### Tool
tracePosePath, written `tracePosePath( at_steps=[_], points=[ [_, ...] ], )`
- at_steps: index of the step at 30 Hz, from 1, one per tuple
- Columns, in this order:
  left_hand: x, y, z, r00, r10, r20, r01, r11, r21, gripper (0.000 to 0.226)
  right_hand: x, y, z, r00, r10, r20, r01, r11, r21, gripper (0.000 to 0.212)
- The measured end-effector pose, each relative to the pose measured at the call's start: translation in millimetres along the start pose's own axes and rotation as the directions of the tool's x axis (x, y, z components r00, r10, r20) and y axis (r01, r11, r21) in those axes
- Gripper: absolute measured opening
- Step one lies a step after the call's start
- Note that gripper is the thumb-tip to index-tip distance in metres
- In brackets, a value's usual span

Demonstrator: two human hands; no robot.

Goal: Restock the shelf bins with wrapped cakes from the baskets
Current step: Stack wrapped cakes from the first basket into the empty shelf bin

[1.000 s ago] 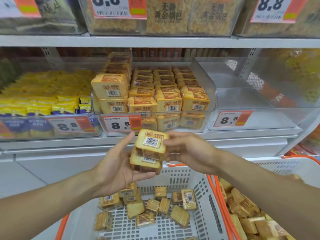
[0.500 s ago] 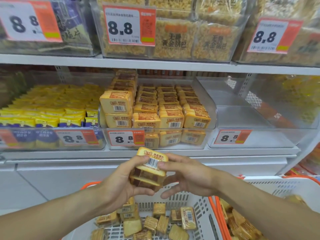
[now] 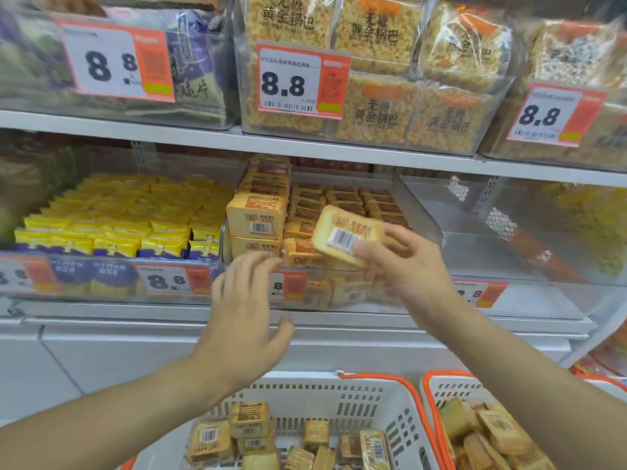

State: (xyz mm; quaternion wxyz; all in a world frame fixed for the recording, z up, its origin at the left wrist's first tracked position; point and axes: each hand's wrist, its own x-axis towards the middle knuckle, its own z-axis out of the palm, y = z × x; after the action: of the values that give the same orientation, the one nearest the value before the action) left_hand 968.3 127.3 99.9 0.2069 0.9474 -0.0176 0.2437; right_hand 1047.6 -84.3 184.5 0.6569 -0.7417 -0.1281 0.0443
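Note:
My right hand [image 3: 410,266] pinches a wrapped cake [image 3: 346,235], barcode side up, and holds it tilted over the front of the middle clear bin [image 3: 339,295]. That bin holds several rows of the same orange-yellow wrapped cakes [image 3: 258,218], stacked highest on its left. My left hand [image 3: 244,310] is empty, and its straight fingers reach the bin's front edge beside the lower left stack. Below, a white basket [image 3: 339,405] holds several loose cakes [image 3: 210,439]. To its right stands a second basket [image 3: 432,385] with more cakes.
An empty clear bin [image 3: 492,239] sits right of the middle one. At the left, another bin holds yellow packets [image 3: 118,215]. The shelf above [image 3: 203,137] carries bags of rice crackers behind 8.8 price tags. A white cabinet front runs below the bins.
Both hands rose from above the basket to the middle bin. They held a small stack of cakes together; now the right hand alone holds a cake and the left hand is empty.

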Motion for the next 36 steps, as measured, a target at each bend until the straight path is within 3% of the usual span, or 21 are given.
tracePosePath(
  at_steps=[4,8,13,18,23,26,29,36],
  points=[
    [-4.2,-21.4,11.5,0.992,0.039,0.123,-0.065,0.974,0.218,0.084,56.8,5.8,18.8,0.986,-0.074,-0.148,0.045,0.98,-0.194,0.063],
    [-3.5,-23.6,15.0,0.992,0.055,0.11,-0.084,0.957,0.277,0.086,120.0,16.5,38.2,0.97,-0.127,-0.207,0.057,0.948,-0.314,0.058],
    [-3.7,-27.7,17.5,0.989,0.097,0.108,-0.128,0.934,0.333,0.085,178.1,21.4,54.2,0.978,-0.122,-0.167,0.051,0.925,-0.376,0.063],
    [-3.4,-31.5,18.3,0.985,0.122,0.122,-0.158,0.916,0.367,0.089,214.1,25.0,49.3,0.999,0.035,-0.038,-0.041,0.985,-0.167,0.06],
    [-3.1,-31.7,20.7,0.985,0.125,0.114,-0.16,0.91,0.382,0.09,213.3,28.6,43.6,1.0,-0.012,-0.01,0.012,0.999,0.042,0.051],
    [-3.3,-31.0,21.4,0.986,0.123,0.115,-0.159,0.905,0.394,0.092,216.9,32.3,40.7,1.0,-0.004,-0.012,0.005,0.988,0.154,0.055],
    [-3.3,-30.3,23.2,0.987,0.124,0.104,-0.156,0.9,0.406,0.095,218.5,26.4,44.8,0.999,-0.04,0.012,0.04,0.999,0.021,0.049],
    [-2.2,-31.7,27.9,0.986,0.148,0.083,-0.169,0.882,0.44,0.097,211.9,12.9,56.6,0.986,-0.002,0.164,0.06,0.937,-0.344,0.083]
  ],
)
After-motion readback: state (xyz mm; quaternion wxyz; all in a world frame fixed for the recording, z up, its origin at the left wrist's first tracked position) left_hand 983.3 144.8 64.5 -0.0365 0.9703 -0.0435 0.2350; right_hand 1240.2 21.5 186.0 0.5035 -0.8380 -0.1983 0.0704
